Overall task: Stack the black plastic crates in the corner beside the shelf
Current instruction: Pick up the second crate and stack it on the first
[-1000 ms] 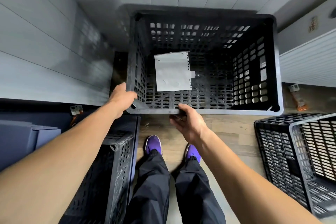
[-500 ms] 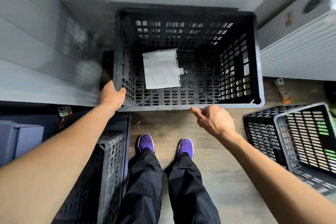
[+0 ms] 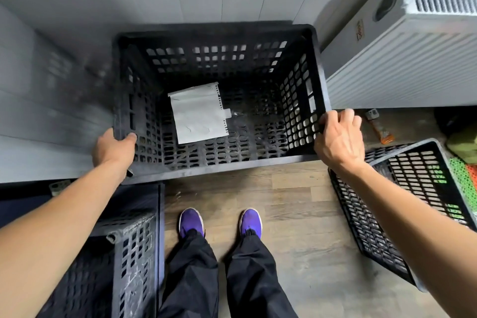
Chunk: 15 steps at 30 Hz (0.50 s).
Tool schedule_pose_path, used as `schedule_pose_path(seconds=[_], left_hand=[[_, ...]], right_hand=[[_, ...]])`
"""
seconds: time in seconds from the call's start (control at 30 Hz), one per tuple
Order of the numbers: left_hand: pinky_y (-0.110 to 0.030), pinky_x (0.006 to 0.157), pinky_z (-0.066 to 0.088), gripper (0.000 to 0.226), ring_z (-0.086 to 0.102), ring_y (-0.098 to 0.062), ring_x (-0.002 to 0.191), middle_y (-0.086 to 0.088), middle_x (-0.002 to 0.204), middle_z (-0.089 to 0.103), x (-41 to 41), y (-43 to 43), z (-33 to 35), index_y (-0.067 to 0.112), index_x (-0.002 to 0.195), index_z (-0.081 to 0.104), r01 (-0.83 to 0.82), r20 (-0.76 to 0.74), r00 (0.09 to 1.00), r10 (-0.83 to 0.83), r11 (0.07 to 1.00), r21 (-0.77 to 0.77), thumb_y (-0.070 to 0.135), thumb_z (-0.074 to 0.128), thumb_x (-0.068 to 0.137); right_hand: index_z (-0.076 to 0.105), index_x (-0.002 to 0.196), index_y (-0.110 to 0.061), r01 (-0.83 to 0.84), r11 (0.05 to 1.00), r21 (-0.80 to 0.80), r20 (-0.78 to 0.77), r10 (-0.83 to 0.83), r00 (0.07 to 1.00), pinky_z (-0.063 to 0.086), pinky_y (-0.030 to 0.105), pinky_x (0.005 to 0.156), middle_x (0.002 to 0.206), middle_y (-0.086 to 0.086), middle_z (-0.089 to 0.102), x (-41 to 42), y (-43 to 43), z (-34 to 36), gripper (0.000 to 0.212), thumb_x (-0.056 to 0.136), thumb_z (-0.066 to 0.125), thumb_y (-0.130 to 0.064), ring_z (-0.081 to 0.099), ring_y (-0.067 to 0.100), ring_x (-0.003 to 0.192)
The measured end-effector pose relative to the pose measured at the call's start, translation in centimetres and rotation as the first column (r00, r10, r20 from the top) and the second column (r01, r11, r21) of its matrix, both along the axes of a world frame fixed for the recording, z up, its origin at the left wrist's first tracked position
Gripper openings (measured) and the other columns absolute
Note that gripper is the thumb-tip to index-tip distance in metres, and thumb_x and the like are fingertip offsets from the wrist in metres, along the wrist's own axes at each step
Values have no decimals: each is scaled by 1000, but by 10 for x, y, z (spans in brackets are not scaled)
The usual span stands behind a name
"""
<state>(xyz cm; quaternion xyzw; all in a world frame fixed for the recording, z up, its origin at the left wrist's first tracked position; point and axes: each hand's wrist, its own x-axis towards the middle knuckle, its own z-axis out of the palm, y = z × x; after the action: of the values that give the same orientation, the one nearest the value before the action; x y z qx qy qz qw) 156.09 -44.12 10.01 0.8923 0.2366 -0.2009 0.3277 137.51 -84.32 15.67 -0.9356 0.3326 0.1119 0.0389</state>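
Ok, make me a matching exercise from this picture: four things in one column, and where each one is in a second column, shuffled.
Things:
1. left hand
2. right hand
3. white paper
4. purple shoes

Places:
A. on the wooden floor
B. gripping the near right corner of the black crate
C. gripping the near left corner of the black crate
D. lying in the bottom of the black crate

Pairs: 1-C, 2-B, 3-D, 4-A

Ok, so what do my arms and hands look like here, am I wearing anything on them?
The left forearm and right forearm are bare, no sleeves in view. The left hand and right hand are ungloved; no watch, ring or band shows. Lower down: black trousers and purple shoes.
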Motion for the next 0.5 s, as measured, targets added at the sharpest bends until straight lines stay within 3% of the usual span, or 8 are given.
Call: schedule_pose_path(seconds=[0.1, 0.17, 0.27, 0.4, 0.5], left_hand=[[-52, 75, 59, 26, 70, -29, 79, 4, 85, 72, 15, 25, -44, 41, 78, 62, -106, 6, 994, 106, 993, -50, 63, 57, 64], [-51, 74, 60, 18, 71, -28, 76, 5, 80, 73, 16, 23, -44, 44, 74, 64, -142, 21, 989, 144, 988, -67, 60, 59, 68], [-51, 76, 59, 4, 71, -27, 79, 8, 79, 74, 6, 6, -20, 56, 71, 62, -165, 67, 983, 171, 983, -82, 57, 60, 74], [-52, 76, 59, 8, 72, -25, 78, 5, 79, 74, -1, 4, -11, 53, 72, 64, -177, 77, 979, 187, 976, -124, 59, 60, 73], [-53, 76, 59, 7, 72, -25, 78, 3, 79, 74, 1, -2, 0, 52, 72, 64, -164, 99, 979, 180, 975, -152, 56, 61, 77]], right_hand=[[39, 115, -11, 44, 981, 189, 91, -62, 994, 43, 42, 71, 118, 17, 38, 15, -4, -1, 34, 83, 47, -5, 44, 35, 101], [37, 122, -12, 43, 960, 277, 151, -87, 985, 43, 42, 75, 120, 20, 45, 24, -5, -2, 45, 80, 45, 2, 49, 35, 96], [32, 133, -17, 106, 945, 309, 187, -169, 968, 46, 45, 79, 120, 22, 54, 36, -8, 3, 65, 74, 43, 10, 56, 37, 96], [30, 132, -21, 125, 944, 304, 178, -186, 966, 48, 49, 82, 111, 21, 60, 41, -13, 9, 68, 72, 45, 6, 57, 37, 95], [29, 136, -21, 114, 941, 319, 181, -179, 967, 47, 48, 86, 115, 21, 60, 42, -18, 9, 71, 71, 48, 1, 57, 37, 100]])
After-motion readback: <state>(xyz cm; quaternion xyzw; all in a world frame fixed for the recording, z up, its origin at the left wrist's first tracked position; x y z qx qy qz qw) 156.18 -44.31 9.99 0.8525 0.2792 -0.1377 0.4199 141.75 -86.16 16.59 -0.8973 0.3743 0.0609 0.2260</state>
